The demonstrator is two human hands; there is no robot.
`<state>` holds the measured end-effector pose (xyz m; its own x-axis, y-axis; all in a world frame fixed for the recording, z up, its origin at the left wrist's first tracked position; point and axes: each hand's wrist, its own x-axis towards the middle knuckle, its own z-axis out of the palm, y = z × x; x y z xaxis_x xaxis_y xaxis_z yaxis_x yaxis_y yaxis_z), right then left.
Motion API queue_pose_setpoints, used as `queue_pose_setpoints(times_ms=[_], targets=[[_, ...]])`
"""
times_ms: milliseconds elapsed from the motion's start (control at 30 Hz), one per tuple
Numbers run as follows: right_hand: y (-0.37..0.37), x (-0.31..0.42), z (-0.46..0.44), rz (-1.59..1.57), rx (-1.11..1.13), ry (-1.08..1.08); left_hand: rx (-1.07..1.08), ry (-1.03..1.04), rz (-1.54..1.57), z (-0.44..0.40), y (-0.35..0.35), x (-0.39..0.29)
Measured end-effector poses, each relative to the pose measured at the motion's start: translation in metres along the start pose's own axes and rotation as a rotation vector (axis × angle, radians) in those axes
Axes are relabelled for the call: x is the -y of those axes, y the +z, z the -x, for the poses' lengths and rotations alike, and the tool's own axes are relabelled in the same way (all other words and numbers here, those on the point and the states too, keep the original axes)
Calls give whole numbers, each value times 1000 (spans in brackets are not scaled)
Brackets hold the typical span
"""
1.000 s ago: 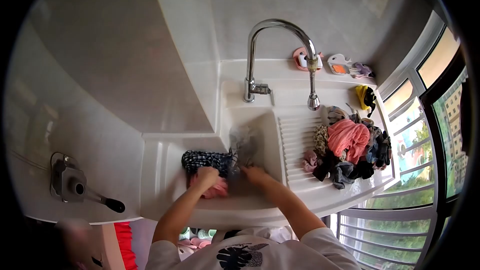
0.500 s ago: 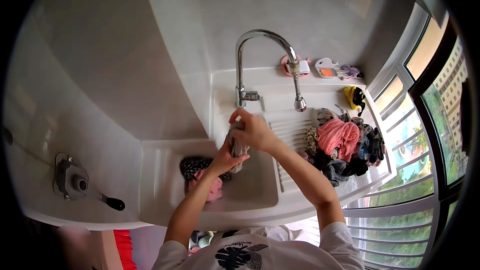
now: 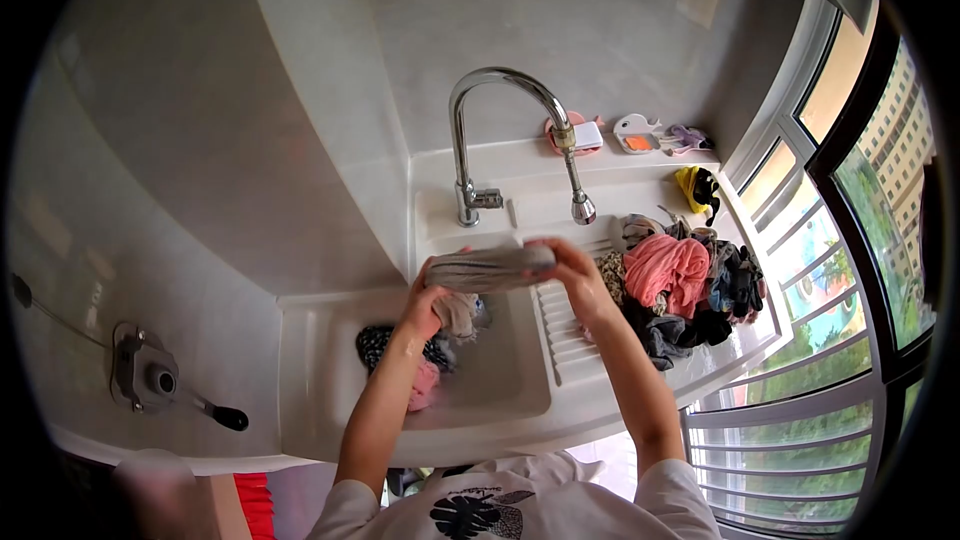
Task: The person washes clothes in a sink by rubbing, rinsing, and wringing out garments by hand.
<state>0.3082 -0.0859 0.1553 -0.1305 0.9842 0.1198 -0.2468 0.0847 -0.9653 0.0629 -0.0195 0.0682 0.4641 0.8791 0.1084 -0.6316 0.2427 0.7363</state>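
Above the sink basin I hold a wet-looking grey cloth, long and sock-like, stretched level between both hands. My left hand is closed around its left end, where a lighter crumpled part hangs down. My right hand pinches the darker right end, slightly blurred by motion. Below, in the basin, lie a black patterned cloth and a pink cloth, partly behind my left forearm.
A chrome faucet arches behind my hands. On the ribbed washboard side sits a heap of clothes. Soap dishes line the back ledge, near a yellow-and-black cloth. A wall valve with a black lever juts out at left.
The grey cloth was bunched upright between both hands; now it is stretched sideways. My right hand has moved right and down, away from my left. The camera view has shifted slightly.
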Motion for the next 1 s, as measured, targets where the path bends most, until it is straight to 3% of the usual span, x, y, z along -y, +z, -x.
queue_pose_setpoints(times_ms=[100,167,233,267,300,367,500,533,600,633,700,767,833,900,967,1000], targets=[[-15,-68,21,122,85,217,80,23,238,-3,6,-2],[-18,-101,21,139,194,241,18,24,229,-2,12,1],[-9,-128,9,-136,8,307,52,-71,284,-3,19,2],[-6,-138,-1,-131,9,289,-17,-69,374,-3,24,3],[1,-149,-13,-133,9,288,-16,-70,371,-4,25,5],[14,-165,-31,-661,138,311,-156,-71,340,-9,22,7],[29,-153,-19,-820,229,512,-275,-156,261,-17,9,10],[36,-155,-18,-797,212,480,-279,-154,262,-17,9,12],[42,-141,-8,-644,231,460,-495,-86,-12,-17,10,16],[46,-133,-4,-493,245,431,-497,-86,-11,-14,8,17],[42,-138,-6,-500,206,434,-241,-22,-12,-2,2,19],[24,-145,-9,-447,332,593,-108,-55,-42,12,-4,14],[20,-134,-8,-522,333,579,52,402,-1408,27,16,-2],[12,-132,-10,-615,605,677,129,388,-1517,33,9,-10],[12,-130,-14,-540,598,709,351,894,-1851,28,2,-18],[11,-132,-19,-412,650,755,366,1027,-1897,23,6,-21]])
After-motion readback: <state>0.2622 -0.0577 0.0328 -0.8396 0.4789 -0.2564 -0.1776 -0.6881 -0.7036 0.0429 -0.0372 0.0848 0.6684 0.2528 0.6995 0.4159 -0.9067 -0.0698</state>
